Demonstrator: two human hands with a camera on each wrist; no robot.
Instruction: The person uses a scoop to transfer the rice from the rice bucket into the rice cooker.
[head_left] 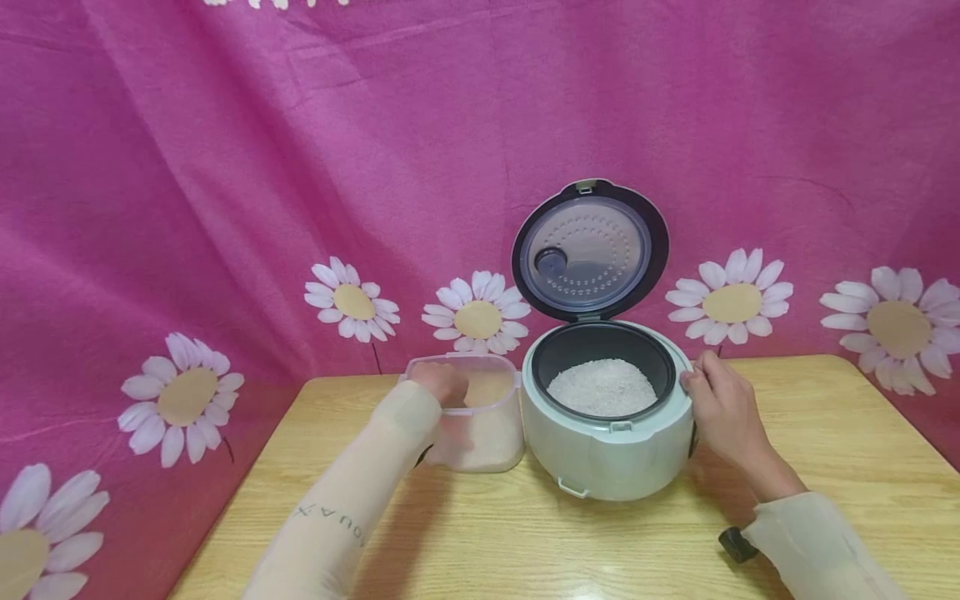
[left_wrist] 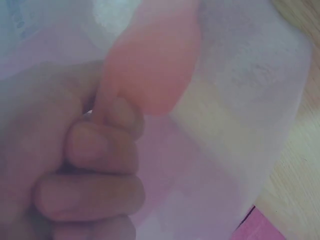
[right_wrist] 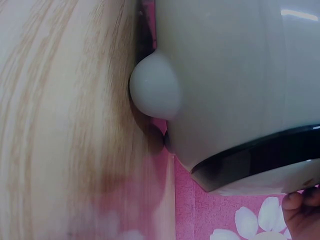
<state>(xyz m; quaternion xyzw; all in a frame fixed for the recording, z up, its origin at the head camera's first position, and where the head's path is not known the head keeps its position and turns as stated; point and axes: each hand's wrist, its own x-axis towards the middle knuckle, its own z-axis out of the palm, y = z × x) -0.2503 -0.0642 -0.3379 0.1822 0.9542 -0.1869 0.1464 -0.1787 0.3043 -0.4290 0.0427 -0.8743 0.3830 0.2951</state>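
My left hand [head_left: 442, 384] is down inside a clear plastic container [head_left: 512, 429] that holds rice. In the left wrist view its curled fingers grip the handle of a pink scoop [left_wrist: 155, 60]; the head view hides most of the scoop. Close beside the container, on its right, stands a pale green rice cooker [head_left: 609, 468] with its lid [head_left: 592, 250] raised. White rice [head_left: 603, 387] lies heaped in the dark inner pot [head_left: 555, 346]. At the cooker's right side, my right hand [head_left: 726, 408] holds the upper edge, thumb near the rim.
Both vessels stand on a light wooden table [head_left: 600, 550]. Behind and to the left hangs a magenta cloth [head_left: 375, 150] with white daisies. A small carrying-handle end [head_left: 572, 488] sticks out low on the cooker's front.
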